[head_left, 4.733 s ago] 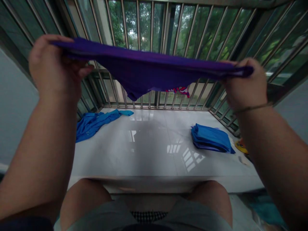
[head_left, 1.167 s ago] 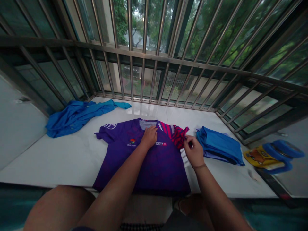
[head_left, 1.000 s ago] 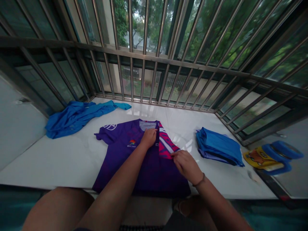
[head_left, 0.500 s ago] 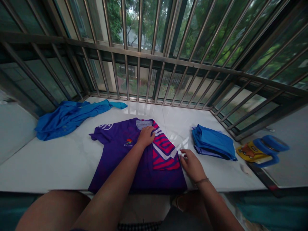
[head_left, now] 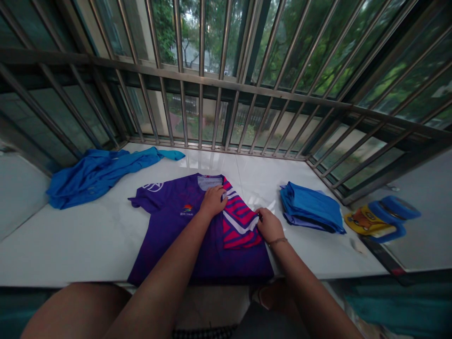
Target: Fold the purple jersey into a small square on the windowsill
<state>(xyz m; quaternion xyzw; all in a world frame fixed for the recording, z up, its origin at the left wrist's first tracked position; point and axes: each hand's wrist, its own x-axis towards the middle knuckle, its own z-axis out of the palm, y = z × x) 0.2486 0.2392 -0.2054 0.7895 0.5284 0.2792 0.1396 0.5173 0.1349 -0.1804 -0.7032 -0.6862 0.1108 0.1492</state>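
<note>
A purple T-shirt [head_left: 176, 230] lies front up on the white ledge, its hem reaching the near edge. Its pink-and-red patterned sleeve [head_left: 240, 221] is folded inward over the body, while the other sleeve sticks out to the left. Just below the collar, my left hand [head_left: 213, 201] rests on the shirt with its fingers lying flat over the fold. At the outer edge of the folded side, my right hand [head_left: 271, 226] pinches the fabric between thumb and fingers. The fingertips of that hand are partly hidden.
A crumpled blue garment [head_left: 88, 176] lies at the back left. To the right are a folded blue garment [head_left: 312, 207] and a yellow-and-blue bottle [head_left: 383, 219] by the wall. Metal window bars [head_left: 226, 84] line the far side of the white ledge [head_left: 88, 249].
My right hand has moved left and slightly up, closing on the outer edge of the folded sleeve side. My left hand stays in place on the shirt.
</note>
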